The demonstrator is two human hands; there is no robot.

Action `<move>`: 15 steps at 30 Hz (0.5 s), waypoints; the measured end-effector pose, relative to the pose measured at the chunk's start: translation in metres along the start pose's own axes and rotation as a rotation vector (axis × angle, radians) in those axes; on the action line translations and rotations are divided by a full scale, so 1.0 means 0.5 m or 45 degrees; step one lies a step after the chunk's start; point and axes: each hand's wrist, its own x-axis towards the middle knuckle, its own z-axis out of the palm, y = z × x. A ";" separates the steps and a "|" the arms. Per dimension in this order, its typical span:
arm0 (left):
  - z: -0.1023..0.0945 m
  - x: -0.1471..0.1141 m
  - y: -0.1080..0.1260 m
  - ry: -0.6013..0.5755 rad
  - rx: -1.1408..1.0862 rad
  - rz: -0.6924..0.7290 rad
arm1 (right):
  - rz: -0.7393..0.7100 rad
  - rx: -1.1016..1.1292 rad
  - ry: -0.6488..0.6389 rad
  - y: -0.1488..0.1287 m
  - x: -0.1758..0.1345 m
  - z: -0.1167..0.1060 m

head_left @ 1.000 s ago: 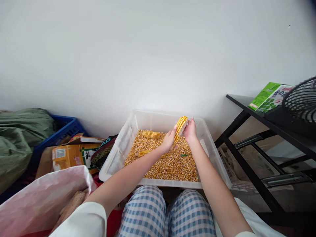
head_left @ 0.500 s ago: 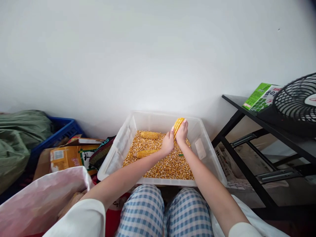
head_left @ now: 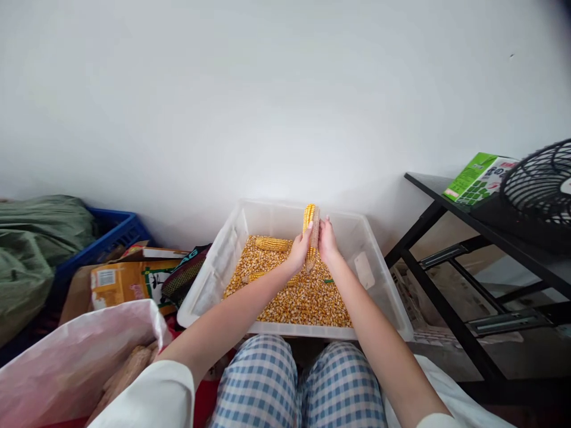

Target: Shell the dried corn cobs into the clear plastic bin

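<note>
Corn ear (head_left: 309,217): held near-upright over the tub, approx. mid-width, above the loose kernels. Yellow rows on its L side, bare strip facing R.

L hand (head_left: 300,251): clamped on the ear, thumb up along the near face. R hand (head_left: 328,241): fingers loosely spread, not closed round anything, at the bare side; contact w/ ear can't be told, gap too small to judge.

Risks (est.):
- Slip/twist: L hand seems to carry most of the load. If R hand pushes hard off-centre, ear could roll in the grip or drop; the kernels (head_left: 307,303) below would prob. soften the fall, but some may scatter.
- Stray kernels: top of ear stands about level w/ the far rim of the tub (head_left: 307,331), so bits flicked fwd. could clear it & land behind. Near edge sits close to the knees (head_left: 267,353); spill there poss. too.
- Crowding: 2 more ears, one at back (head_left: 272,244), one partly under L forearm (head_left: 256,277); a low sweep of that arm might knock the latter.
- Contam.: green scrap (head_left: 329,280) on kernels, R of centre; could get mixed in & overlooked.
</note>
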 end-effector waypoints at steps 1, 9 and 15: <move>-0.005 0.007 0.007 0.018 -0.047 -0.004 | 0.003 -0.006 -0.044 0.005 -0.005 0.007; -0.029 0.033 0.068 0.308 -0.170 0.198 | -0.012 -0.415 0.229 0.046 -0.019 0.022; -0.010 0.028 0.085 0.222 -0.108 0.234 | -0.164 -0.690 0.190 0.083 0.001 -0.011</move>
